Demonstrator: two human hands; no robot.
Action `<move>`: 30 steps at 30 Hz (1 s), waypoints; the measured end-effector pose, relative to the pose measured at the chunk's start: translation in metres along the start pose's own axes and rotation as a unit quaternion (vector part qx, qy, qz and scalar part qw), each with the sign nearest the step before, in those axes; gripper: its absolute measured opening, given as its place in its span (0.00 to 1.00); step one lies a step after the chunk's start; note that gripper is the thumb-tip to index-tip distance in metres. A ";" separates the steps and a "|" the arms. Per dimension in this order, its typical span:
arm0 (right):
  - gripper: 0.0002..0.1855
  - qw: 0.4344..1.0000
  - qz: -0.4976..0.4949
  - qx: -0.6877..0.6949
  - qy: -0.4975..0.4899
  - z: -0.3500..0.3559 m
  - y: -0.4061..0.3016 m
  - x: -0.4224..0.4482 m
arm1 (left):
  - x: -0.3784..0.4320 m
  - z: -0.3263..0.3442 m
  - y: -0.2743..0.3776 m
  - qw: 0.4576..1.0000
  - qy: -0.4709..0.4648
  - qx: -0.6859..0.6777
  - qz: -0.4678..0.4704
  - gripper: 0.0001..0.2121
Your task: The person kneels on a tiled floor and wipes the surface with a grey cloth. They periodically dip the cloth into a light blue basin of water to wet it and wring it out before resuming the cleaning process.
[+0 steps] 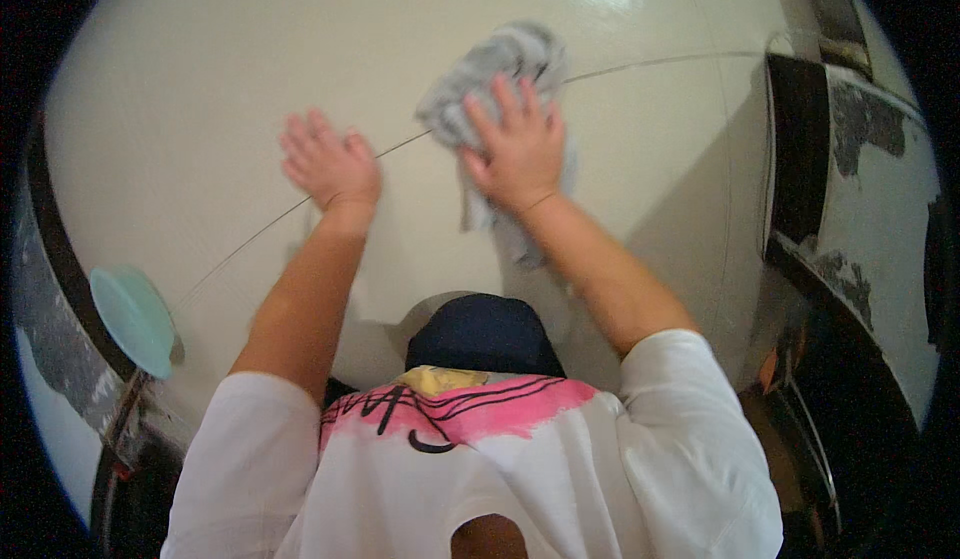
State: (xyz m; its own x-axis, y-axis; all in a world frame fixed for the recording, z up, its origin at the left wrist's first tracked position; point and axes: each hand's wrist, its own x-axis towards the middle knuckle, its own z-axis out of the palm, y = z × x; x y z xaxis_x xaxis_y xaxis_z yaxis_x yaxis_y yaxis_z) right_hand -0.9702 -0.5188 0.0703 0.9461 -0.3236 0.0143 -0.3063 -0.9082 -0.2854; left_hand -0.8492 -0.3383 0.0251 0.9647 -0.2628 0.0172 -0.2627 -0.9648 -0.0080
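My right hand (521, 146) lies over a bunched grey and white cloth (510, 53), fingers spread, pressing it against the pale tiled floor (225, 94). Part of the cloth trails back beneath the wrist, and the hand and cloth are blurred. To the left, my left hand (334, 158) holds nothing. Its fingers are slightly apart, and I cannot tell whether the palm touches the floor. A thin dark joint line (262, 229) in the floor runs past the left hand and under the cloth.
A light green plastic basin (131, 323) stands at the left by a dark-edged wall base (60, 229). At the right, a dark-edged step or wall corner (799, 146) with worn paint juts in. My dark-clothed knee (480, 334) shows below the hands.
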 end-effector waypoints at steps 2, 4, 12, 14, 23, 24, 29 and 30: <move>0.32 0.999 0.035 -0.007 -0.037 0.016 -0.054 -0.005 | 0.000 0.012 -0.014 0.999 -0.019 -0.031 -0.007 0.26; 0.31 0.996 0.076 -0.030 -0.031 0.039 -0.096 0.000 | 0.004 0.000 0.010 0.991 -0.043 -0.117 -0.051 0.24; 0.33 0.998 0.025 0.006 -0.060 -0.071 -0.018 -0.020 | -0.116 -0.159 0.100 0.682 0.031 -0.691 -0.237 0.19; 0.33 0.999 0.000 0.015 -0.051 -0.080 0.009 -0.012 | -0.134 -0.174 0.090 0.643 0.070 -0.691 -0.323 0.23; 0.33 0.994 -0.067 -0.053 -0.073 -0.130 0.058 -0.019 | -0.146 -0.201 0.054 0.182 0.170 -0.866 -0.434 0.29; 0.33 0.993 -0.072 -0.070 -0.067 -0.134 0.076 -0.025 | -0.157 -0.185 0.061 0.175 0.151 -0.893 -0.386 0.28; 0.32 0.985 -0.081 -0.137 -0.065 -0.141 0.180 -0.037 | -0.169 -0.189 0.157 0.142 0.208 -0.810 -0.529 0.21; 0.31 0.985 -0.059 -0.161 -0.021 -0.137 0.134 -0.001 | -0.121 -0.191 0.103 0.131 0.185 -0.822 -0.523 0.20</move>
State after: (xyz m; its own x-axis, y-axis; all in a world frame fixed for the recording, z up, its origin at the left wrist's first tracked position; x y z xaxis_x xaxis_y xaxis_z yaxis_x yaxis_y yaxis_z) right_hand -1.0264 -0.6770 0.1635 0.9787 -0.2047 -0.0115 -0.2042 -0.9783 0.0348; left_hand -0.9964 -0.4063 0.2134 0.5022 0.3275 -0.8003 0.0670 0.9080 0.4137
